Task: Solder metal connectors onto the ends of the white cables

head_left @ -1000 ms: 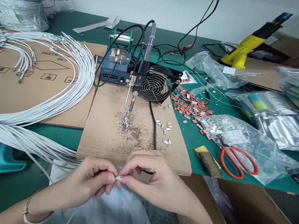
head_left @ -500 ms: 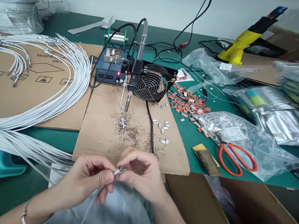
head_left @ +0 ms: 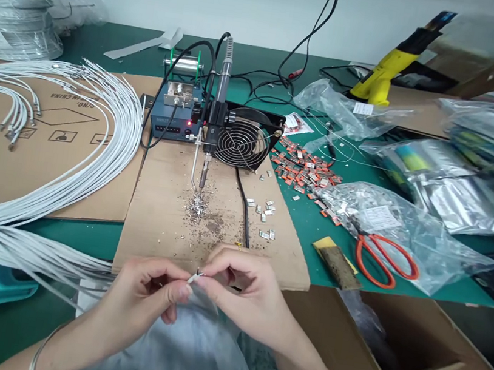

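Observation:
My left hand (head_left: 151, 294) pinches the white cable end (head_left: 192, 278) between thumb and forefinger, low in the middle of the view. Small dark wire tips stick out of it. Close on its right, my right hand (head_left: 241, 288) has thumb and forefinger pressed together at those tips. Beyond both hands is a cardboard sheet (head_left: 159, 221). Above the sheet, a soldering iron (head_left: 218, 101) is fixed upright, its tip over a heap of solder bits (head_left: 198, 204). Small metal connectors (head_left: 267, 209) lie to the right.
White cable bundles (head_left: 111, 172) lie at left. A blue soldering station (head_left: 173, 119) and a black fan (head_left: 244, 142) stand behind. To the right are orange connector pieces (head_left: 307, 168), red-handled scissors (head_left: 386, 261), plastic bags (head_left: 430, 253) and a yellow tool (head_left: 383, 69).
The view has shifted slightly, moving the bench items left. My right hand's fingers have drawn a little to the right, showing more of the wire tips; my left hand still holds the cable.

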`<state>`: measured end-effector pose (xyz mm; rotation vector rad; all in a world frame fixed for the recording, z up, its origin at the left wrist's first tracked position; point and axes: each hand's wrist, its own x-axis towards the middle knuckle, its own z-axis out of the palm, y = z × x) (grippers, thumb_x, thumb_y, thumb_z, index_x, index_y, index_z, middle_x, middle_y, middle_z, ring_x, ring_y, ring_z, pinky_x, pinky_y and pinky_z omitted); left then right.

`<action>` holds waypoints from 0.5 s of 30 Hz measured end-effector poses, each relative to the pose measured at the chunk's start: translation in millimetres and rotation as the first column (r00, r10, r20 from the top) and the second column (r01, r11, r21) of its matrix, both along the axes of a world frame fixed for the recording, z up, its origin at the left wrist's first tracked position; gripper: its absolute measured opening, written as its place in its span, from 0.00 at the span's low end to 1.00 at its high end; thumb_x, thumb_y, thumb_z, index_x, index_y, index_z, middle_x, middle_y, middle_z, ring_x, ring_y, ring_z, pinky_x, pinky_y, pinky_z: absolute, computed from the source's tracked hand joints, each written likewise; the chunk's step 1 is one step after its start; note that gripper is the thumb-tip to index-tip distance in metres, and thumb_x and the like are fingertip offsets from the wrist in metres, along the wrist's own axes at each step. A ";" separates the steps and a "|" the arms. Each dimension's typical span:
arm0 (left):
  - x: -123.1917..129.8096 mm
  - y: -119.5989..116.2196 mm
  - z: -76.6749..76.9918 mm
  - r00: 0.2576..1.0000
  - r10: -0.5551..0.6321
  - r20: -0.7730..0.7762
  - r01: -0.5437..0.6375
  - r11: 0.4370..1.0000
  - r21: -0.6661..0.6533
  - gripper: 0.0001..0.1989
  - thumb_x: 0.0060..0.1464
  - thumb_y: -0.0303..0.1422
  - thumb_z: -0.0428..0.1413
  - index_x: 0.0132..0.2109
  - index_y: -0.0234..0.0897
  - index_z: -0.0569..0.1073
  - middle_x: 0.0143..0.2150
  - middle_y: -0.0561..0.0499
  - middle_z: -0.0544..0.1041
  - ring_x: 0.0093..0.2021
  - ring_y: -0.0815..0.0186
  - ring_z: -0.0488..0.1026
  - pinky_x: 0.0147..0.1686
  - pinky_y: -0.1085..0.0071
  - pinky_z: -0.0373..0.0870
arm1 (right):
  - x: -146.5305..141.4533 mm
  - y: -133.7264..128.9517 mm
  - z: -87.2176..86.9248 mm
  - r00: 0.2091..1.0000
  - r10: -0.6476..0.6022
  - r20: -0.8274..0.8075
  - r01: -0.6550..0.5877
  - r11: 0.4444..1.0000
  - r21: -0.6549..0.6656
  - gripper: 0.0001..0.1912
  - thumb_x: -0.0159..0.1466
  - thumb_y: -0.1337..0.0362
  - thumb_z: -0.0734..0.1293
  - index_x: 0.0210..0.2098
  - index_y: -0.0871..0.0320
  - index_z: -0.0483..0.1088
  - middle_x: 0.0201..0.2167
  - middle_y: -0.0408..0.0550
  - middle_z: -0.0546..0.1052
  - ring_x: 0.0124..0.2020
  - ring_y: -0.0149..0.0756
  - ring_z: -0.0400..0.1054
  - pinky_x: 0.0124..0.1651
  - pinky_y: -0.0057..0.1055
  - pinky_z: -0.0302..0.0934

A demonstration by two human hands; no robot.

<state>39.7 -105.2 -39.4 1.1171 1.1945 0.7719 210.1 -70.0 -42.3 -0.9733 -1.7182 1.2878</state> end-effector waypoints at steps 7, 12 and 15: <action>0.7 11.0 -5.8 0.978 0.008 0.208 0.026 0.987 -0.161 0.13 0.47 0.41 0.59 0.27 0.33 0.71 0.20 0.54 0.73 0.13 0.74 0.67 0.15 0.80 0.62 | -10.9 -9.2 -6.4 0.980 -0.189 -0.061 0.198 0.895 0.401 0.04 0.56 0.70 0.65 0.25 0.57 0.69 0.22 0.45 0.72 0.23 0.29 0.66 0.25 0.26 0.62; -8.7 15.3 -7.5 0.989 0.142 0.043 -0.137 0.985 -0.103 0.12 0.44 0.39 0.61 0.25 0.34 0.72 0.17 0.56 0.70 0.15 0.76 0.65 0.17 0.81 0.61 | 53.0 33.0 17.1 0.703 -0.336 0.627 -0.057 0.852 0.521 0.10 0.62 0.63 0.60 0.39 0.54 0.71 0.34 0.45 0.77 0.35 0.34 0.70 0.39 0.28 0.64; -18.3 18.7 -7.8 0.979 0.196 -0.052 -0.198 0.979 -0.050 0.10 0.43 0.37 0.61 0.27 0.34 0.72 0.15 0.58 0.67 0.15 0.75 0.63 0.17 0.82 0.59 | 107.2 77.6 28.7 0.368 -0.511 0.777 0.033 0.842 0.538 0.13 0.61 0.72 0.58 0.38 0.64 0.73 0.36 0.59 0.76 0.37 0.45 0.69 0.41 0.39 0.59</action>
